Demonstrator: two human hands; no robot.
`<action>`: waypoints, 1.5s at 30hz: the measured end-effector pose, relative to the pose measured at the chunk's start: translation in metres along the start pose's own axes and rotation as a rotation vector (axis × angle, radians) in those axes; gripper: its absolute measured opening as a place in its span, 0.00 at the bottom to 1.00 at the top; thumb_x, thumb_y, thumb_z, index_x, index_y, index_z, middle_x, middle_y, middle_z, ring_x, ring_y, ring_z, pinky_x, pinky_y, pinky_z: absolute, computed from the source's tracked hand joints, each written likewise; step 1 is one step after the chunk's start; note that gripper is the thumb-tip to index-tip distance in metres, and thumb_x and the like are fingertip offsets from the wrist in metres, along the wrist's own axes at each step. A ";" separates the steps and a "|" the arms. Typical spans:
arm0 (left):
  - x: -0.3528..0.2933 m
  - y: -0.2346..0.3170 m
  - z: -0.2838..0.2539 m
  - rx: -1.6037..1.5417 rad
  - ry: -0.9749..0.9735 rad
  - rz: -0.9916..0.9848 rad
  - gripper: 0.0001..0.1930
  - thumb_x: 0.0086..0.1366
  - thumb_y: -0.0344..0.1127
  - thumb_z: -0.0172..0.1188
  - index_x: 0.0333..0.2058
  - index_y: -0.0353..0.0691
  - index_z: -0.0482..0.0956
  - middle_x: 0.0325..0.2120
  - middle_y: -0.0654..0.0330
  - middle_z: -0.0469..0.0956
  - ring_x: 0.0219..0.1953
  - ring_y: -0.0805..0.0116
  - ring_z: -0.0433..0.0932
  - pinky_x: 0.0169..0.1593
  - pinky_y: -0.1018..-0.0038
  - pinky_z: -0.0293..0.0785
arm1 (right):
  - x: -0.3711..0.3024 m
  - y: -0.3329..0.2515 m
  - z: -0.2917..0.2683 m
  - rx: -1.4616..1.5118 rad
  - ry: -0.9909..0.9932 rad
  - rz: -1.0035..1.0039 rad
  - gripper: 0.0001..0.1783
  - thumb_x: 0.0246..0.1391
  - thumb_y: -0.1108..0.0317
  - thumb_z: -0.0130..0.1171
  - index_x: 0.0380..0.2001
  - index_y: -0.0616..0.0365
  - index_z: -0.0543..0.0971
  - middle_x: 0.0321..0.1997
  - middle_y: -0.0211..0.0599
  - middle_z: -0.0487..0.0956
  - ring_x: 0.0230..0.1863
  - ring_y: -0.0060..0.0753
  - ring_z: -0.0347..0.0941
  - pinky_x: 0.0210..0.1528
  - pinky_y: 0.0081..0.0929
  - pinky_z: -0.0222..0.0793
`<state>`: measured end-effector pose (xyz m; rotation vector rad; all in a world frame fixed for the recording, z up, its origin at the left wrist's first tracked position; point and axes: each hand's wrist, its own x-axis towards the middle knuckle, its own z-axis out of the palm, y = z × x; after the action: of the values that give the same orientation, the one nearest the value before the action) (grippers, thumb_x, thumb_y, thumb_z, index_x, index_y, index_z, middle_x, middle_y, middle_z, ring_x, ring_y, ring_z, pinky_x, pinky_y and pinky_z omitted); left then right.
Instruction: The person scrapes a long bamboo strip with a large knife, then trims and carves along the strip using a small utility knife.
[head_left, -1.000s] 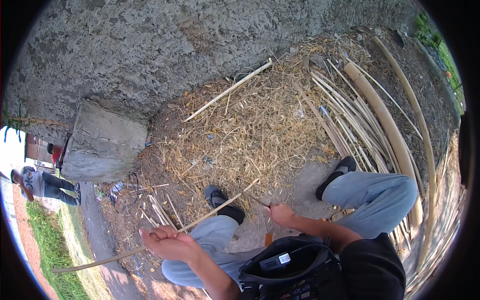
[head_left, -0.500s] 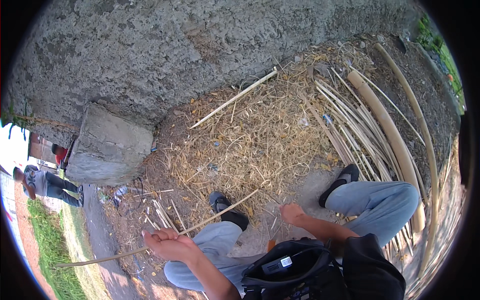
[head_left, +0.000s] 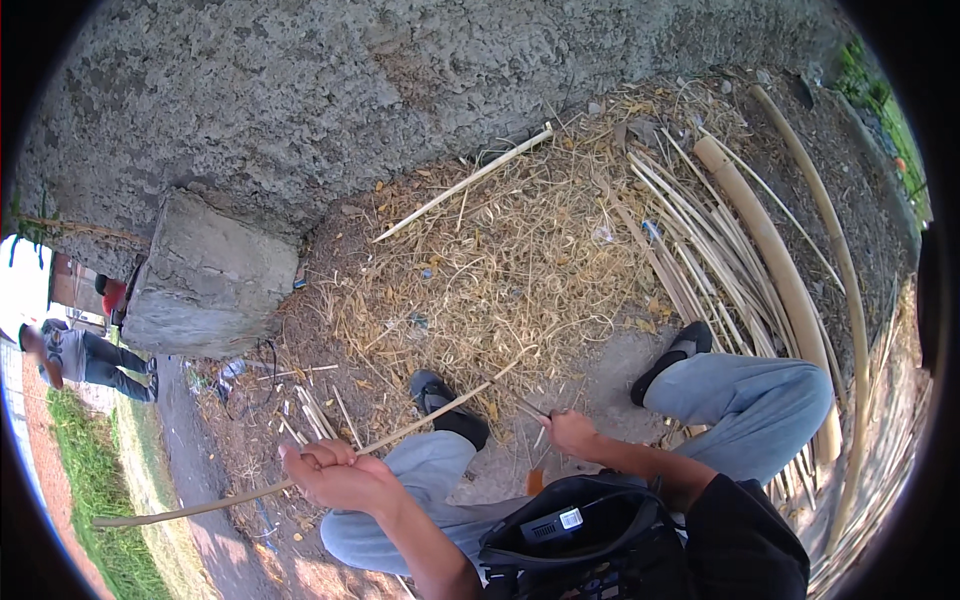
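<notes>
My left hand (head_left: 345, 478) is closed around a long, thin bamboo strip (head_left: 437, 410). One end of the strip runs out past my left side, and the other reaches up to the right over the shavings. In my closed right hand (head_left: 573, 434) is what looks like a knife (head_left: 528, 407), its narrow dark blade pointing up and left. The blade's tip lies close to the strip's far end; whether they touch I cannot tell. My fingers hide the handle.
Curly bamboo shavings (head_left: 500, 270) cover the ground between my feet and a rough wall (head_left: 450, 70). Split strips (head_left: 715, 255) and a thick bamboo pole (head_left: 770, 240) lie at right. A concrete block (head_left: 215, 270) stands at left, a person (head_left: 90, 360) beyond it. An open black bag (head_left: 590, 540) rests on my lap.
My right hand has shifted slightly left, and more of the blade shows. The strip has slid a little toward the left in my left hand's grip. The whole view has tilted slightly.
</notes>
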<state>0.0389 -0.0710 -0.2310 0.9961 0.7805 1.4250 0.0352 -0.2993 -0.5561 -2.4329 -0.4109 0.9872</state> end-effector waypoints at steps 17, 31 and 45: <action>-0.007 0.005 0.001 0.005 -0.014 0.011 0.26 0.73 0.40 0.50 0.15 0.51 0.49 0.10 0.71 0.46 0.13 0.79 0.45 0.19 0.76 0.42 | 0.023 0.025 0.006 0.022 -0.007 0.112 0.30 0.67 0.47 0.43 0.40 0.64 0.83 0.44 0.62 0.81 0.49 0.62 0.78 0.52 0.55 0.73; 0.005 0.126 -0.022 -0.208 -0.471 0.192 0.16 0.77 0.47 0.44 0.31 0.45 0.60 0.15 0.69 0.52 0.13 0.78 0.48 0.18 0.79 0.49 | 0.013 0.001 -0.046 0.260 -0.062 0.311 0.32 0.66 0.45 0.43 0.36 0.66 0.83 0.37 0.59 0.82 0.43 0.56 0.81 0.46 0.50 0.75; -0.002 0.022 -0.028 -0.277 -0.824 -0.058 0.22 0.78 0.50 0.36 0.22 0.49 0.54 0.07 0.71 0.46 0.10 0.78 0.39 0.16 0.76 0.39 | -0.041 -0.082 -0.094 0.363 0.367 -0.261 0.30 0.69 0.50 0.41 0.31 0.68 0.78 0.25 0.65 0.78 0.29 0.70 0.77 0.37 0.59 0.73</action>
<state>0.0040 -0.0728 -0.2229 1.1933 0.0035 0.9042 0.0655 -0.2785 -0.4305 -2.1026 -0.3699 0.4449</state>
